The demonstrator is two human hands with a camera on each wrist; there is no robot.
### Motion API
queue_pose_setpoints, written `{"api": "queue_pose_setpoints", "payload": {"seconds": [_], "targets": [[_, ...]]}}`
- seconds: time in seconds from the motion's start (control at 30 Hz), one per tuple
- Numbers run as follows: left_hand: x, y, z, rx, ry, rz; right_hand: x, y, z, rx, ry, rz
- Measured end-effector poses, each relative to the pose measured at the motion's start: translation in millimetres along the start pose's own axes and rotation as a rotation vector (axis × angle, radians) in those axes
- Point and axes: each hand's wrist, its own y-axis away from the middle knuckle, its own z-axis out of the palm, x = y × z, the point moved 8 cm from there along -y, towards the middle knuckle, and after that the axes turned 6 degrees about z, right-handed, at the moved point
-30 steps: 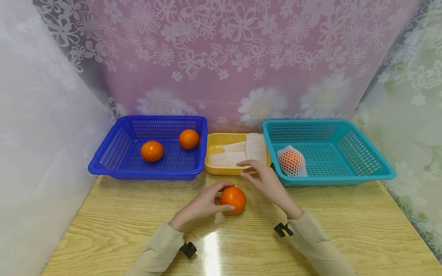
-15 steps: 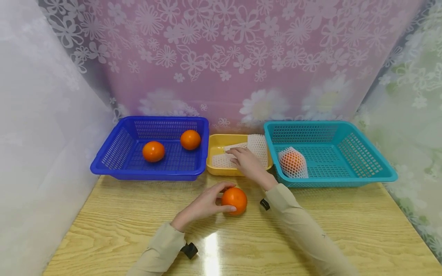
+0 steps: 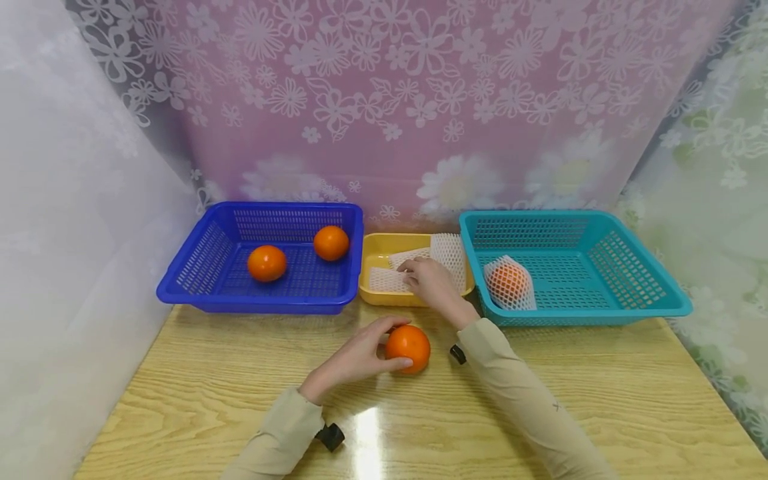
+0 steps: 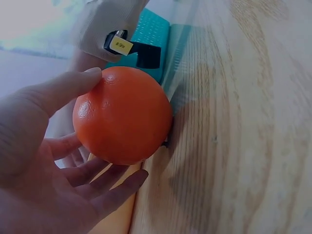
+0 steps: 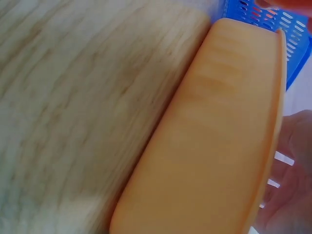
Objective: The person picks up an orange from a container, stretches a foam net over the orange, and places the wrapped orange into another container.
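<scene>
My left hand (image 3: 354, 357) holds an orange (image 3: 409, 349) on the wooden table, thumb at its near side and fingers round the far side. In the left wrist view the thumb lies on top of the orange (image 4: 124, 114) and the fingers curve beneath it. My right hand (image 3: 433, 280) reaches into the small yellow tray (image 3: 375, 247), its fingertips pinching at a white foam net sleeve (image 3: 386, 280). Beside that hand lies another upright-looking foam net (image 3: 447, 250). In the right wrist view the tray's wall (image 5: 204, 126) partly hides the right hand (image 5: 292, 185).
A blue basket (image 3: 258, 303) at the left holds two bare oranges (image 3: 267, 263). The teal basket (image 3: 600, 313) at the right contains one orange in a foam net (image 3: 509, 283). A floral curtain (image 3: 390, 100) hangs behind them.
My right hand has moved left from the tray's front right into the tray, and its fingers have drawn together on a foam net sleeve. The left hand stays at the orange.
</scene>
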Motion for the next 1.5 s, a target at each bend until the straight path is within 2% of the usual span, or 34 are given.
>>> {"api": "queue_pose_setpoints", "payload": {"seconds": [0.13,0.3,0.43,0.53,0.7,0.9,1.0,1.1,1.17,1.33,1.5], "targets": [[3.1,-0.2,0.3,-0.002,-0.050,0.031,-3,4,-15,0.065,-0.047,0.012],[5.1,0.0,0.3,0.006,-0.071,0.046,-6,12,-40,0.176,-0.181,0.013],[4.0,-0.4,0.2,0.007,-0.064,0.029,-6,23,-61,0.294,-0.298,0.011],[4.0,-0.7,-2.8,0.021,-0.022,0.007,-5,32,-73,0.362,-0.396,0.015],[7.2,-3.3,-16.4,0.110,0.056,-0.006,-1,47,-82,0.386,-0.584,0.058],[12.6,-9.2,-35.1,0.293,0.161,-0.011,2,67,-83,0.402,-0.819,0.112],[12.2,-13.5,-38.0,0.339,0.290,-0.049,0,75,-81,0.391,-0.944,0.115],[11.4,-17.4,-35.7,0.353,0.471,-0.087,-3,83,-76,0.374,-1.014,0.122],[10.1,-19.2,-34.1,0.377,0.609,-0.121,-6,87,-73,0.370,-1.030,0.118],[5.7,-20.2,-33.6,0.495,0.887,-0.181,-8,94,-68,0.390,-1.043,0.090],[3.1,-21.3,-29.8,0.544,1.099,-0.199,-10,98,-62,0.362,-1.044,0.093]]}}
